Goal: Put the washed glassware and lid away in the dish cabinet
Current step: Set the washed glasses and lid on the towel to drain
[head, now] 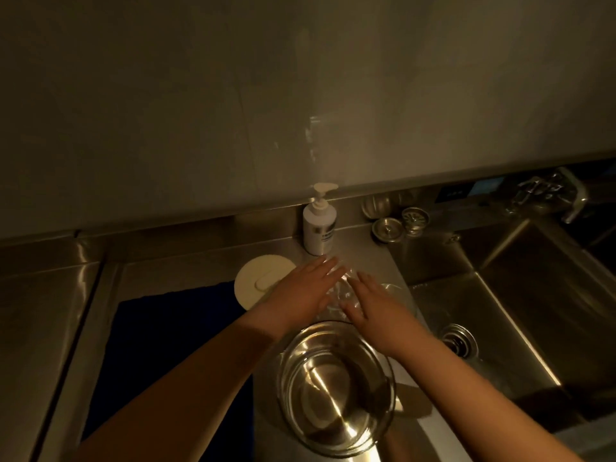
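While left hand [296, 288] and right hand [373, 311] flank small glassware [340, 295], fingers straight; sink [500, 295] edge just right.

Brushed stainless-steel counter [60, 295] and sink [520, 311]; clear glossy glass bowl [336, 388]; matt cream plastic lid [260, 281]; dark blue cloth mat [173, 328].

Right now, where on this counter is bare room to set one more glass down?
Bare steel lies left of the blue mat, and the mat itself is mostly free. It is crowded between the white lid, soap bottle, glass bowl and sink, where both hands reach.
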A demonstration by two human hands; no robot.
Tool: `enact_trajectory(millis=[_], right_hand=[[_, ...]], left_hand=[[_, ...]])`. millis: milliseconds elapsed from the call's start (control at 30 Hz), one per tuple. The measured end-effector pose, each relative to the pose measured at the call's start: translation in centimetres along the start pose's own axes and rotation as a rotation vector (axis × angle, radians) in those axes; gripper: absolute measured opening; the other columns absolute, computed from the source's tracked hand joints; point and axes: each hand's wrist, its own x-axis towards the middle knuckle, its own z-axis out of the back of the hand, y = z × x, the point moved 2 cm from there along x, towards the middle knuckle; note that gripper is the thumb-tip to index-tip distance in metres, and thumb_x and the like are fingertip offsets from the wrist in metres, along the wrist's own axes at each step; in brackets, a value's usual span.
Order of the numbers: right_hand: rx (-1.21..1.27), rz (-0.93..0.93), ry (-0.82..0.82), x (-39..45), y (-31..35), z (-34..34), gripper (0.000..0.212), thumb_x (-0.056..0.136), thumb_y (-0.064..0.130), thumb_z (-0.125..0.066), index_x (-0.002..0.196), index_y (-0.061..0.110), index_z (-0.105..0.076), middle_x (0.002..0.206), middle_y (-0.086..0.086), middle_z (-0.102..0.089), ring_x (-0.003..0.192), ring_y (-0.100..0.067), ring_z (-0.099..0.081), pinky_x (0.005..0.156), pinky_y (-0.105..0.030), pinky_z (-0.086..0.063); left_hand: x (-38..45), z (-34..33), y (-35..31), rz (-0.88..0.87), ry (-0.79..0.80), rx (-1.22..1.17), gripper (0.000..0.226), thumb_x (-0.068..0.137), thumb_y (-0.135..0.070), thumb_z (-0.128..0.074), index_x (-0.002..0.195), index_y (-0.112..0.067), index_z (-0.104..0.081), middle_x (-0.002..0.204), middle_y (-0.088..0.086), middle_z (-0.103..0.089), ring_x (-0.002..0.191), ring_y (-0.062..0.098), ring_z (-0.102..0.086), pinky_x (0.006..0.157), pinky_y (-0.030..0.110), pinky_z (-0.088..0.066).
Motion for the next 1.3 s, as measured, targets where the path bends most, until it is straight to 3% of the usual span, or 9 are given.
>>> enact_trajectory(millis=[233,500,567,633,733,867,1033,1167,1300], right_hand=[[-0.2,0.017,0.031,-1.0,-5.5,-0.3,0.064,0.096,0.041,-0.041,0.149,0.02,-0.011,0.158,-0.009,0.003,0.144,-0.024,0.005,0.115,-0.033,-0.001],[-0.18,0.066,0.004,-1.4,-8.4,-1.1,0.067,0.095,0.039,-0.045,0.149,0.021,-0.01,0.158,-0.006,0.006,0.144,-0.026,0.011,0.116,-0.034,-0.002],[-0.173,0.075,0.004,-1.4,-8.6,-1.3,0.068,0.095,0.038,-0.044,0.15,0.021,-0.007,0.158,-0.007,0.007,0.143,-0.026,0.013,0.115,-0.033,0.0],[-0.177,0.079,0.012,-1.4,-8.6,-1.4,0.067,0.096,0.037,-0.042,0.15,0.021,-0.006,0.158,-0.009,0.009,0.143,-0.027,0.013,0.115,-0.032,0.002],[-0.189,0.078,0.027,-1.2,-8.5,-1.3,0.066,0.097,0.038,-0.041,0.149,0.024,-0.004,0.158,-0.009,0.01,0.143,-0.028,0.014,0.115,-0.034,0.001],[-0.205,0.076,0.031,-0.9,-8.1,-0.9,0.067,0.095,0.038,-0.044,0.149,0.025,-0.006,0.158,-0.009,0.006,0.144,-0.029,0.007,0.115,-0.036,-0.004],[-0.257,0.086,0.034,-0.8,-7.5,-0.2,0.077,0.089,0.039,-0.055,0.149,0.026,-0.009,0.156,-0.008,-0.007,0.141,-0.03,-0.008,0.113,-0.037,-0.017],[-0.268,0.104,0.026,-0.9,-7.5,0.3,0.075,0.086,0.039,-0.057,0.148,0.027,-0.015,0.15,-0.008,-0.017,0.135,-0.029,-0.019,0.107,-0.035,-0.027],[-0.289,0.091,0.057,-1.4,-7.8,0.7,0.078,0.084,0.037,-0.06,0.147,0.026,-0.015,0.148,-0.009,-0.019,0.133,-0.029,-0.021,0.103,-0.035,-0.031]], left_hand=[[2.3,-0.1,-2.1,0.021,0.181,0.079,0.064,0.094,-0.039,-0.046,0.148,-0.026,-0.013,0.158,0.003,-0.005,0.145,0.022,-0.003,0.116,0.037,-0.013],[3.6,-1.7,-2.4,0.048,0.255,0.068,0.06,0.094,-0.037,-0.047,0.147,-0.025,-0.02,0.157,0.004,-0.011,0.144,0.025,-0.004,0.115,0.036,-0.012],[3.7,-2.1,-2.2,0.04,0.253,0.056,0.055,0.093,-0.036,-0.049,0.143,-0.024,-0.03,0.155,0.002,-0.018,0.144,0.024,-0.007,0.114,0.035,-0.016],[3.7,-2.3,-2.0,0.05,0.277,0.037,0.049,0.094,-0.035,-0.048,0.139,-0.024,-0.036,0.153,-0.003,-0.02,0.143,0.023,-0.01,0.11,0.039,-0.03],[3.5,-2.3,-1.8,0.091,0.31,0.017,0.049,0.094,-0.033,-0.046,0.141,-0.028,-0.032,0.154,-0.007,-0.017,0.142,0.021,-0.015,0.101,0.039,-0.041],[3.3,-2.0,-1.9,0.145,0.323,0.02,0.048,0.094,-0.032,-0.048,0.14,-0.031,-0.035,0.151,-0.005,-0.029,0.13,0.021,-0.039,0.095,0.033,-0.042],[3.2,-1.0,-2.5,0.175,0.334,0.11,0.05,0.09,-0.027,-0.055,0.138,-0.03,-0.039,0.144,-0.001,-0.041,0.122,0.023,-0.049,0.093,0.032,-0.042],[5.0,-0.2,-3.3,0.076,0.247,0.268,0.06,0.088,-0.021,-0.06,0.142,-0.022,-0.033,0.15,0.004,-0.03,0.135,0.024,-0.032,0.104,0.036,-0.033],[6.7,-1.0,-3.5,0.038,0.396,0.433,0.077,0.089,-0.021,-0.06,0.148,-0.022,-0.011,0.157,0.007,-0.009,0.144,0.028,-0.005,0.112,0.046,-0.021]])
